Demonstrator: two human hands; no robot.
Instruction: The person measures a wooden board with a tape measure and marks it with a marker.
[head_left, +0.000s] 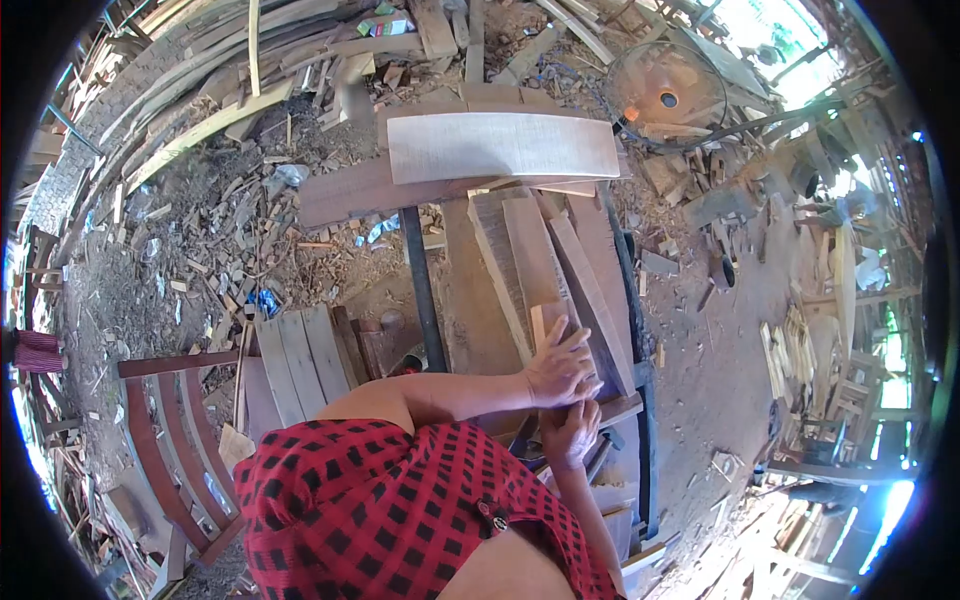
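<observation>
Boards (530, 245) crowded the bench (465, 290) where I worked, lying lengthwise and slightly fanned, and on one of them, at about the bench's middle, sat my short wooden block (544, 318), its pale end showing just past my fingers. My left hand (562, 372) lay over it, fingers half bent and somewhat spread, touching the wood; how firmly they gripped I could not tell. My right hand (570, 432) was curled close against the left on the near side, and what it closed on (my own knuckles were in the way) I could not tell either.

Beyond the boards a pale curved panel (505, 147) lay crosswise and closed off the far end. Dark rails flanked the bench, one on the left (420, 290) and one on the right (648, 450), and some dark tools (600, 458) lay beside my right wrist, partly covered by it. To my left leaned grey planks (300, 360), then a red-brown slatted frame (180, 450). A round wire guard (668, 90) stood past the panel's right end, and offcuts (230, 220) littered the ground on the left, with a scrap of blue plastic (265, 300) among them
</observation>
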